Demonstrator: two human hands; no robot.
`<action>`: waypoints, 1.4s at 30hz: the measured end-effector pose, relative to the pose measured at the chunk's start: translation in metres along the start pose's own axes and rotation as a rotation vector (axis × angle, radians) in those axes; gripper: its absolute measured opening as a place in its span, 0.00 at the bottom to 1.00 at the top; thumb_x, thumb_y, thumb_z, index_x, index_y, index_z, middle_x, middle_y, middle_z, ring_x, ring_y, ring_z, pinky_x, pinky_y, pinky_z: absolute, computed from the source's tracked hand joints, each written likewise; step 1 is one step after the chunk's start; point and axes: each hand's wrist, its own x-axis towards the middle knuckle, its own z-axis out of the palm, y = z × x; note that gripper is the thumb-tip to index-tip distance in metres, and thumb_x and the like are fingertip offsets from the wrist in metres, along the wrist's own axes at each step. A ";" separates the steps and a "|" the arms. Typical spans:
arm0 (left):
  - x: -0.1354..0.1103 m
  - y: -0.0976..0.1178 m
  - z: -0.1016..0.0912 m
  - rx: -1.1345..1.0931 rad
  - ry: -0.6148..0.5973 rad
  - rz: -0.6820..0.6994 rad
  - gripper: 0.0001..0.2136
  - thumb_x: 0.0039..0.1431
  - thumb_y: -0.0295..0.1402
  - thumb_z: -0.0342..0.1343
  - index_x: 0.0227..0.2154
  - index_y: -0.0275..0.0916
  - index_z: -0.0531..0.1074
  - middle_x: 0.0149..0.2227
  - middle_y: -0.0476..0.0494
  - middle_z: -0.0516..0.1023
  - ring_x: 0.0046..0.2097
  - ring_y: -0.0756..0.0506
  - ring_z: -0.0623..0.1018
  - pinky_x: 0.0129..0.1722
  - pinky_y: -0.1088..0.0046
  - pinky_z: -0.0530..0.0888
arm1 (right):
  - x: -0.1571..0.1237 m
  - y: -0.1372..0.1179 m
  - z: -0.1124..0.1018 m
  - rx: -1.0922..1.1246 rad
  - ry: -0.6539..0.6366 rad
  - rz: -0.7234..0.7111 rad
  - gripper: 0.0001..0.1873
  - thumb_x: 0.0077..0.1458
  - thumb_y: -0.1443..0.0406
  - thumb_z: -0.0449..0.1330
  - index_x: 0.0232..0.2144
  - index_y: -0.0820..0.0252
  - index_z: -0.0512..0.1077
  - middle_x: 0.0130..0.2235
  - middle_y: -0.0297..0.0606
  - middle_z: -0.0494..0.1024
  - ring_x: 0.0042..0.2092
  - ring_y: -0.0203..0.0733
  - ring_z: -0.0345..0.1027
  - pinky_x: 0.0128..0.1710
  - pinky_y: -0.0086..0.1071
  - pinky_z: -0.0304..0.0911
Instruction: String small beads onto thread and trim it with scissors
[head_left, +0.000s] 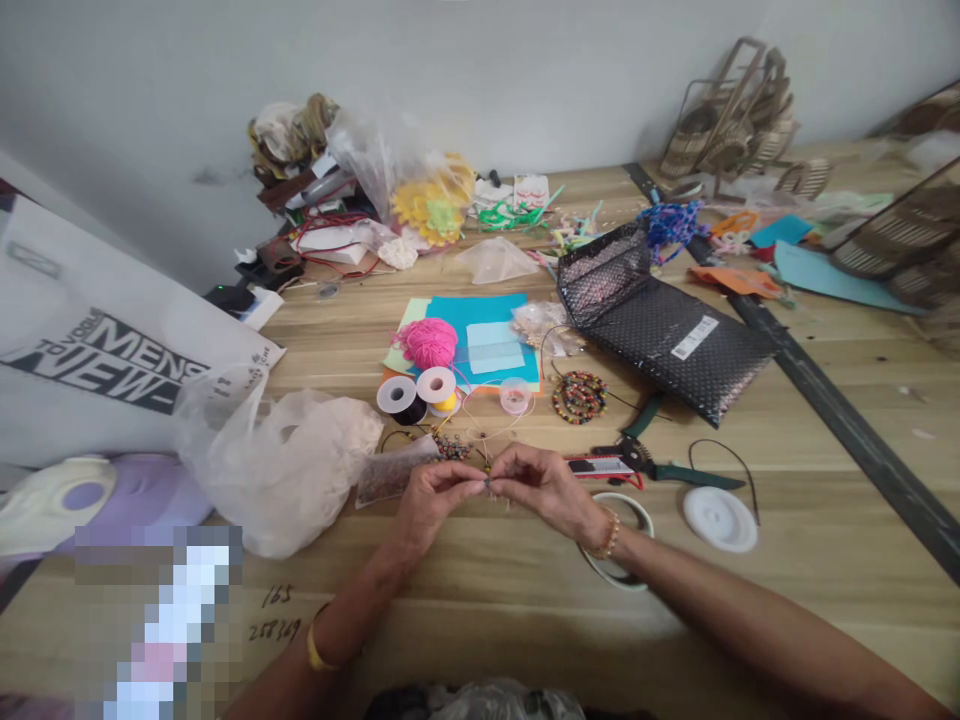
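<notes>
My left hand (431,500) and my right hand (540,488) meet just above the table, thumb and forefinger of each pinched together. Between the touching fingertips is a tiny dark bead (487,481), partly hidden by them. A thin pale thread (466,412) loops from a small clear spool (515,397) down toward the fingers. Loose dark beads (452,447) lie just beyond my left hand, beside a clear bag of tiny beads (397,470). A coiled string of multicoloured beads (580,397) rests past my right hand.
Black and yellow thread spools (401,398) and a pink yarn ball (427,343) stand ahead. A utility knife (600,466), green-handled pliers (637,455), a tape roll (645,580) and a white spool (720,518) surround my right forearm. A black bubble mailer (667,330) lies farther right; a plastic bag (285,470) sits left.
</notes>
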 end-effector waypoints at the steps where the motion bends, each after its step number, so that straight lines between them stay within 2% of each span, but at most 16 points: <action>1: 0.000 0.001 0.000 0.015 0.006 0.008 0.05 0.42 0.32 0.64 0.24 0.37 0.79 0.25 0.48 0.80 0.28 0.49 0.74 0.32 0.75 0.69 | 0.000 0.000 0.000 -0.002 0.001 0.000 0.15 0.49 0.56 0.64 0.27 0.62 0.69 0.25 0.32 0.69 0.27 0.32 0.60 0.27 0.27 0.57; 13: -0.003 0.005 0.002 0.210 -0.058 0.157 0.06 0.51 0.34 0.57 0.26 0.36 0.75 0.27 0.46 0.77 0.31 0.47 0.73 0.33 0.75 0.68 | -0.001 0.001 0.000 -0.032 -0.037 0.021 0.15 0.50 0.56 0.63 0.29 0.63 0.69 0.26 0.31 0.68 0.26 0.31 0.60 0.26 0.26 0.57; 20: -0.005 0.005 0.004 0.224 -0.033 0.187 0.07 0.54 0.35 0.55 0.27 0.36 0.72 0.28 0.47 0.75 0.32 0.47 0.72 0.33 0.75 0.67 | -0.001 0.001 -0.001 -0.029 -0.091 0.028 0.15 0.49 0.56 0.64 0.31 0.62 0.69 0.27 0.33 0.70 0.29 0.33 0.62 0.29 0.28 0.60; 28: -0.011 0.009 0.010 0.391 0.053 0.371 0.05 0.55 0.31 0.54 0.26 0.38 0.71 0.28 0.46 0.75 0.33 0.47 0.72 0.37 0.74 0.67 | -0.001 0.003 -0.003 -0.143 -0.107 0.037 0.14 0.54 0.56 0.59 0.29 0.64 0.68 0.24 0.30 0.65 0.25 0.30 0.55 0.24 0.25 0.52; 31: -0.012 0.014 0.005 0.319 0.109 0.334 0.05 0.55 0.32 0.54 0.26 0.38 0.71 0.28 0.47 0.74 0.33 0.47 0.72 0.36 0.75 0.67 | 0.001 0.005 -0.008 -0.173 -0.151 0.041 0.12 0.54 0.59 0.59 0.29 0.64 0.68 0.23 0.29 0.64 0.24 0.30 0.54 0.23 0.25 0.51; 34: -0.013 0.016 -0.003 0.144 0.129 0.268 0.05 0.55 0.33 0.55 0.27 0.37 0.71 0.28 0.47 0.74 0.33 0.48 0.72 0.35 0.75 0.68 | 0.002 0.006 -0.012 -0.258 -0.217 0.055 0.07 0.52 0.64 0.60 0.29 0.64 0.69 0.23 0.29 0.64 0.24 0.29 0.54 0.22 0.24 0.50; 38: -0.014 0.014 -0.010 -0.035 0.068 0.335 0.06 0.56 0.34 0.56 0.27 0.37 0.71 0.28 0.47 0.73 0.34 0.48 0.72 0.38 0.73 0.68 | 0.002 0.004 -0.013 -0.387 -0.255 0.040 0.04 0.47 0.69 0.62 0.29 0.63 0.69 0.23 0.28 0.64 0.24 0.29 0.54 0.22 0.23 0.51; 42: -0.017 0.018 -0.011 -0.035 -0.017 0.408 0.07 0.55 0.34 0.57 0.26 0.37 0.72 0.28 0.45 0.73 0.36 0.45 0.72 0.41 0.69 0.69 | 0.001 0.000 -0.011 -0.372 -0.189 0.011 0.06 0.47 0.68 0.62 0.30 0.63 0.69 0.23 0.28 0.63 0.24 0.29 0.54 0.22 0.24 0.51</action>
